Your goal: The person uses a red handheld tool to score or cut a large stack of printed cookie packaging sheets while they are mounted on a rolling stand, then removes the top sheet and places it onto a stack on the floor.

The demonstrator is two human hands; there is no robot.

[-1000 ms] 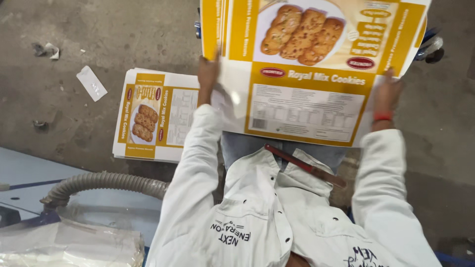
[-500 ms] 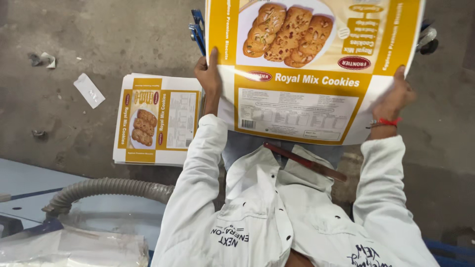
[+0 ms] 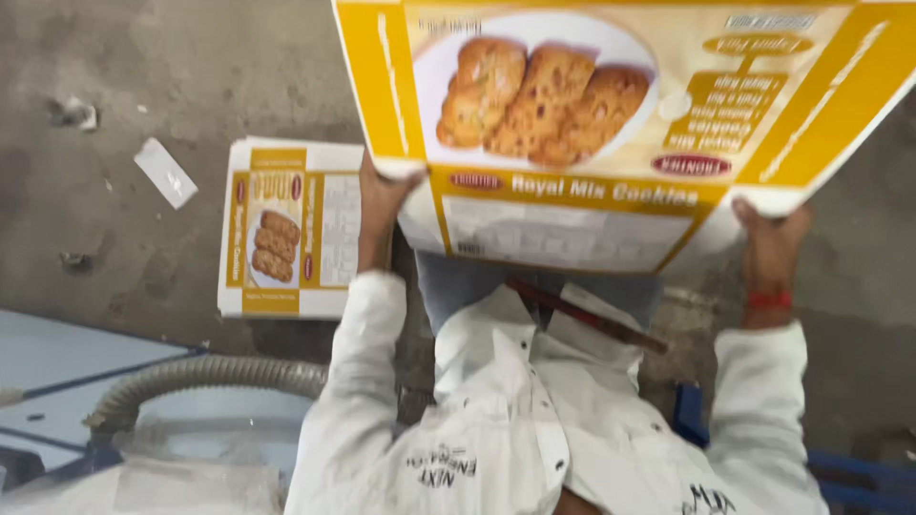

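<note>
Both arms reach forward. The left hand [image 3: 382, 195] and right hand [image 3: 771, 238] grip opposite edges of a flat yellow carton [image 3: 611, 124]. A stack of cartons [image 3: 286, 227] lies just left of the left hand.

Flattened yellow carton [image 3: 611, 124]: top cut off by frame edge, motion-blurred. Fingers of both hands hidden behind it, probably gripping.

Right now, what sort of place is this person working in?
Probably a packing area in a food factory. Both hands hold a flat yellow biscuit carton over a bare concrete floor, a stack of the same flat cartons lies beside them, and a grey ribbed hose runs nearby.
</note>
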